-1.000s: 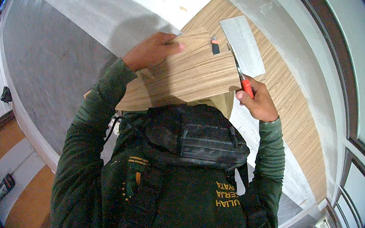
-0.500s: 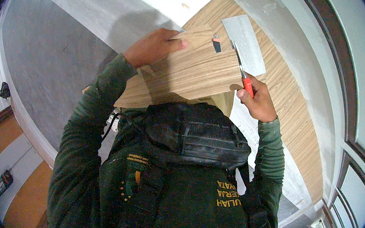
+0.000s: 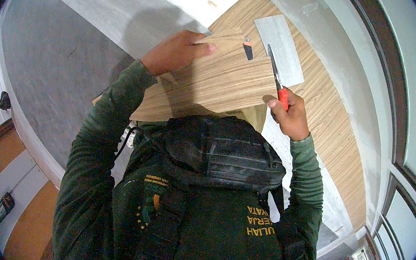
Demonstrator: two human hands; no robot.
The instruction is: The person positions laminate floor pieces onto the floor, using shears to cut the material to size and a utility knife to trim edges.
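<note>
My left hand (image 3: 178, 52) is closed on the upper left edge of a wood-grain sheet (image 3: 219, 80), its thumb lying on top. The sheet is held slantwise in front of my body. At its right edge, my right hand (image 3: 292, 114) grips red-handled scissors (image 3: 278, 79) with the blades pointing away from me. Those blades run along the sheet's edge; whether they bite into it I cannot tell. A small black and orange piece (image 3: 248, 50) shows near the sheet's far edge. Past the scissors lies a pale grey rectangular plank (image 3: 281, 46).
Wood-grain planks (image 3: 332, 123) cover the floor on the right, alongside a pale wall base (image 3: 326, 35). Dark grey flooring (image 3: 56, 61) spreads out on the left. A black bag (image 3: 220, 154) hangs at my front. A small black object (image 3: 4, 101) is at the far left.
The scissors have shifted slightly at the sheet's right edge, and their blades look closer together. My right hand has moved a little left and nearer to me. My left hand keeps its hold.
</note>
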